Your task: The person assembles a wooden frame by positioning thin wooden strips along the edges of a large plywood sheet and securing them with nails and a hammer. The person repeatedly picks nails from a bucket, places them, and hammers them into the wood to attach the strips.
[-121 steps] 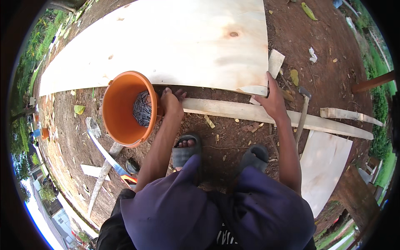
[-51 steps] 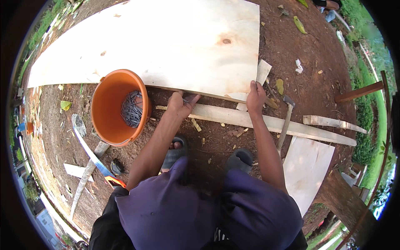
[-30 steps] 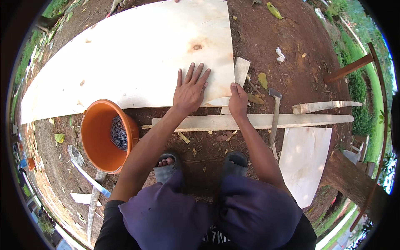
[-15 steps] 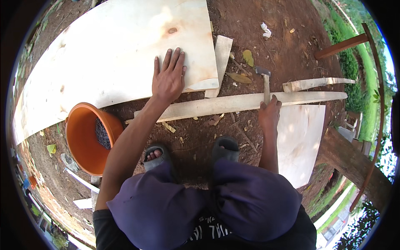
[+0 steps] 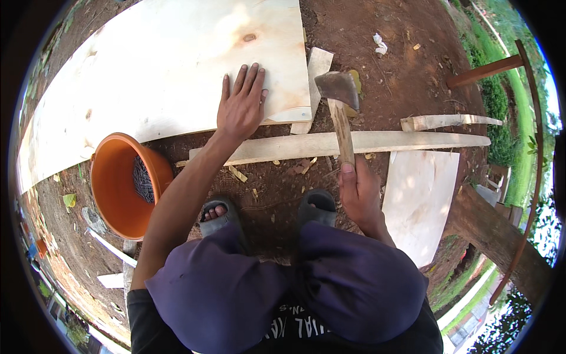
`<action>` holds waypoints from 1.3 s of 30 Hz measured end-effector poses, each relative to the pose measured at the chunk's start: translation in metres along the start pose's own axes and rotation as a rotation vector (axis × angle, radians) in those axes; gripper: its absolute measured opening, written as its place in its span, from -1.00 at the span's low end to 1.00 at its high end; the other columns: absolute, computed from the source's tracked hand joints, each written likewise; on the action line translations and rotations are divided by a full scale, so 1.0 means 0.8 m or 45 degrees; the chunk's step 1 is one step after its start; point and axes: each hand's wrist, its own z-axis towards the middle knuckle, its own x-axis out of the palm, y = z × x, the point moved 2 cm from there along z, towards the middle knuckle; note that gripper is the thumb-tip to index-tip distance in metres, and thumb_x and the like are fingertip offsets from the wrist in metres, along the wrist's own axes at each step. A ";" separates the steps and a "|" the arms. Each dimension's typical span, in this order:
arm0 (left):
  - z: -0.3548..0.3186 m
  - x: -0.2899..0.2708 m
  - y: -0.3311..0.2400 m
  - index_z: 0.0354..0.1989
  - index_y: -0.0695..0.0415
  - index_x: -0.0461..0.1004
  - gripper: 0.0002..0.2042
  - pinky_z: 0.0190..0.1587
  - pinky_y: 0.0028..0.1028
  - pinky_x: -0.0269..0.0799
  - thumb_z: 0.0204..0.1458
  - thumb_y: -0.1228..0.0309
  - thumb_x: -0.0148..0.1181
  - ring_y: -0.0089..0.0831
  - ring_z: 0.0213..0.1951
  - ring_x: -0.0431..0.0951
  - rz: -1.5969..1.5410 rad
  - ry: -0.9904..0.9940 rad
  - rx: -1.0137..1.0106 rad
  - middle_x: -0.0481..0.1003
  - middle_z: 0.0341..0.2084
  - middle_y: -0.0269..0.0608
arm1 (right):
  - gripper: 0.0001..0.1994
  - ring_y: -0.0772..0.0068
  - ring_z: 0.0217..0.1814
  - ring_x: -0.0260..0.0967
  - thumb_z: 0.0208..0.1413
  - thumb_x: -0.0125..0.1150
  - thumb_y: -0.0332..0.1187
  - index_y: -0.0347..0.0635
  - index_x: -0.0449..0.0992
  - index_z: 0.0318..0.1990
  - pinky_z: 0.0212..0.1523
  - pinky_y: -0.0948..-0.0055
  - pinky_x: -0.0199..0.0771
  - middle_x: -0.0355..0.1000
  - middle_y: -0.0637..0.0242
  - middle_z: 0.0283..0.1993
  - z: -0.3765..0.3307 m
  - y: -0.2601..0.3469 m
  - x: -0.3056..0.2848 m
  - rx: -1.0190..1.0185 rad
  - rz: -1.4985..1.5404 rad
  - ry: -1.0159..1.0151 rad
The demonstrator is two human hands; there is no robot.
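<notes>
My left hand [image 5: 240,106] lies flat, fingers spread, on the near right corner of a large pale plywood sheet [image 5: 153,71] on the dirt. My right hand [image 5: 358,192] grips the wooden handle of a hammer [image 5: 340,112], whose rusty head is raised over the gap between the sheet and a short wood offcut [image 5: 316,74]. A long wooden slat [image 5: 377,141] lies across the ground just in front of my feet, under the hammer handle. An orange bucket [image 5: 112,189] holding dark nails stands to my left.
A smaller plywood piece [image 5: 420,200] lies at my right, beside a thick log [image 5: 495,233]. Another slat [image 5: 448,121] lies beyond the long one. Wood scraps and strips [image 5: 109,251] litter the dirt at lower left. A reddish pole [image 5: 486,71] leans at far right.
My left hand left the bucket and slat and settled flat on the plywood. My right hand let go of the slat, took the hammer off the ground and lifted it.
</notes>
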 end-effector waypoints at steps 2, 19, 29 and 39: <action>0.001 0.003 0.001 0.43 0.13 0.16 -0.50 0.49 0.10 -0.16 0.39 0.19 -0.20 -0.12 0.49 0.05 0.028 0.014 -0.002 0.15 0.45 -0.12 | -0.63 0.08 -0.56 0.35 0.42 -0.09 -0.11 -0.29 0.43 -0.15 -0.50 0.18 0.34 0.36 0.11 -0.58 -0.001 0.036 -0.013 0.061 0.151 -0.072; 0.000 0.003 0.004 0.43 0.22 0.10 -0.48 0.53 -0.07 -0.18 0.41 0.19 -0.30 -0.16 0.50 0.01 -0.045 0.021 -0.044 0.11 0.46 -0.06 | -0.57 0.07 -0.63 0.38 0.42 -0.05 -0.03 -0.32 0.36 -0.21 -0.57 0.11 0.31 0.35 0.04 -0.62 -0.002 -0.025 0.024 -0.199 0.015 -0.130; -0.010 0.004 0.017 0.43 0.24 0.11 -0.48 0.52 -0.08 -0.15 0.41 0.19 -0.31 -0.14 0.49 0.01 0.004 0.010 -0.068 0.10 0.46 -0.04 | -0.51 0.51 -0.65 0.24 0.43 -0.12 0.06 -0.24 0.38 -0.30 -0.63 0.49 0.22 0.33 0.40 -0.57 0.005 0.063 -0.028 -0.488 0.619 -0.388; -0.011 0.002 0.016 0.42 0.24 0.11 -0.49 0.52 -0.07 -0.13 0.40 0.21 -0.29 -0.12 0.49 0.01 0.011 0.029 -0.050 0.11 0.45 -0.01 | -0.49 0.41 -0.65 0.25 0.41 -0.10 0.08 -0.27 0.38 -0.27 -0.60 0.41 0.27 0.29 0.26 -0.59 0.016 0.027 -0.014 -0.116 -0.044 -0.183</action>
